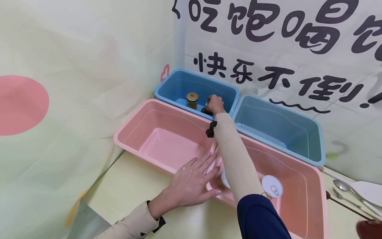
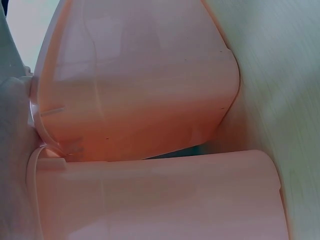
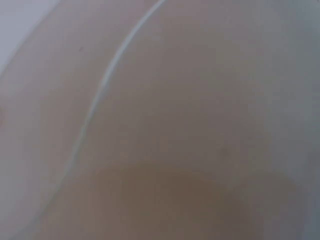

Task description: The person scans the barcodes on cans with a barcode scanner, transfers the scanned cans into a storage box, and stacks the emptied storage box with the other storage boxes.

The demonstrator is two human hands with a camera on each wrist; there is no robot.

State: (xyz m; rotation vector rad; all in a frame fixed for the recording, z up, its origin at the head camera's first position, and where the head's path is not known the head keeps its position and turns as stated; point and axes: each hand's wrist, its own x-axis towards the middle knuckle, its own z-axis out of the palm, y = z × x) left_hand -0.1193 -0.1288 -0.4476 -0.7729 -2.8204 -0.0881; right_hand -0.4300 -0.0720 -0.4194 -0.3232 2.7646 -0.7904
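Note:
In the head view my right hand reaches into the back left blue bin, with fingers curled round a dark item. The hand hides most of that item, and I cannot tell its kind. To its left, inside the same bin, stands a glass jar with a gold lid. My left hand lies with extended fingers over the meeting rims of the left pink bin and the right pink bin. The left wrist view catches the blurred hand beside both bins' outer walls.
A second blue bin sits at the back right. Inside the right pink bin are a can with a pull-tab lid and a white-topped item partly behind my sleeve. Utensils, including a spoon and a fork, lie on the right.

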